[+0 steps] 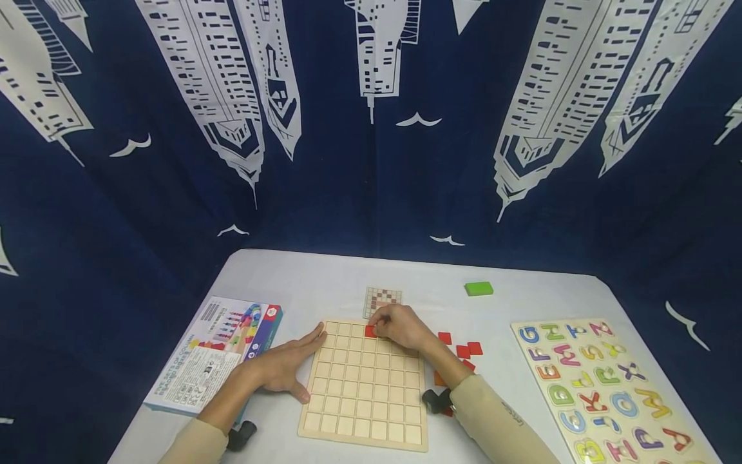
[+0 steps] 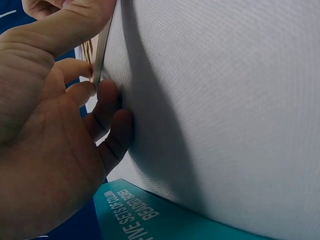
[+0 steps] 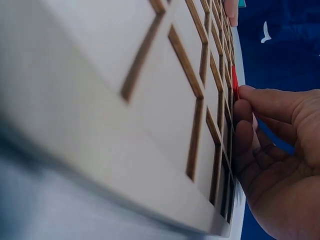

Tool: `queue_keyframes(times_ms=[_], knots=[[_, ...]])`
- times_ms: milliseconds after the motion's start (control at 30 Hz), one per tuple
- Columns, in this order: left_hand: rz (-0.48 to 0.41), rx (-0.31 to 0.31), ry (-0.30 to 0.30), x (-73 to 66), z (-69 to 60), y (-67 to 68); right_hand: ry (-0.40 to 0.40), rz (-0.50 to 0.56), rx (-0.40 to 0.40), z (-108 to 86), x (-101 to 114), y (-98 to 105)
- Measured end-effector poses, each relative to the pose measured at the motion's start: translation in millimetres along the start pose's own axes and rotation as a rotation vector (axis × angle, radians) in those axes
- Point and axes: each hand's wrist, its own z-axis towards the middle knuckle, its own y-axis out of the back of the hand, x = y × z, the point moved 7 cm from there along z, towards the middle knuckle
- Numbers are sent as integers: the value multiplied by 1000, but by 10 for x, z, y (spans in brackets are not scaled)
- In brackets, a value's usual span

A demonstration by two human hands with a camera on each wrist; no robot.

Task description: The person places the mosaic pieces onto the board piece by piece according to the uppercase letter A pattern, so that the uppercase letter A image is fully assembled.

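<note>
A wooden grid board (image 1: 371,380) lies on the white table, divided into many square cells. My left hand (image 1: 286,364) rests at the board's left side, fingers spread, with thumb and fingertips at its edge. In the left wrist view, the left hand (image 2: 65,110) has loosely bent fingers beside that edge. At the board's top row, my right hand (image 1: 400,325) pinches a red square tile (image 1: 370,331) by its right side. Thumb and fingertips of the right hand (image 3: 275,135) meet the red tile (image 3: 235,80) low over the grid in the right wrist view.
A small pattern card (image 1: 383,298) lies just beyond the board. Loose red tiles (image 1: 462,352) are scattered to its right, partly behind the right forearm. A green block (image 1: 478,289) sits farther back. A boxed set (image 1: 211,354) is at left, an alphabet puzzle board (image 1: 605,390) at right.
</note>
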Motion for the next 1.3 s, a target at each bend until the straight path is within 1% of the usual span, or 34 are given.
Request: queue_keyframes(times_ms=[233, 467, 667, 800, 1000, 1300], knots=[[2, -3, -5, 2, -2, 3, 8, 5, 8, -15, -1, 3], [10, 2, -2, 16, -8, -11, 20, 14, -16, -48, -21, 21], [7, 2, 1, 20, -13, -22, 20, 16, -31, -118, -23, 69], [10, 0, -2, 20, -16, -25, 10, 16, -52, -182, -26, 159], [6, 1, -2, 13, -20, -19, 3, 6, -88, -260, -83, 350], [12, 8, 8, 9, -11, 1, -107, -20, -111, -372, -376, 575]])
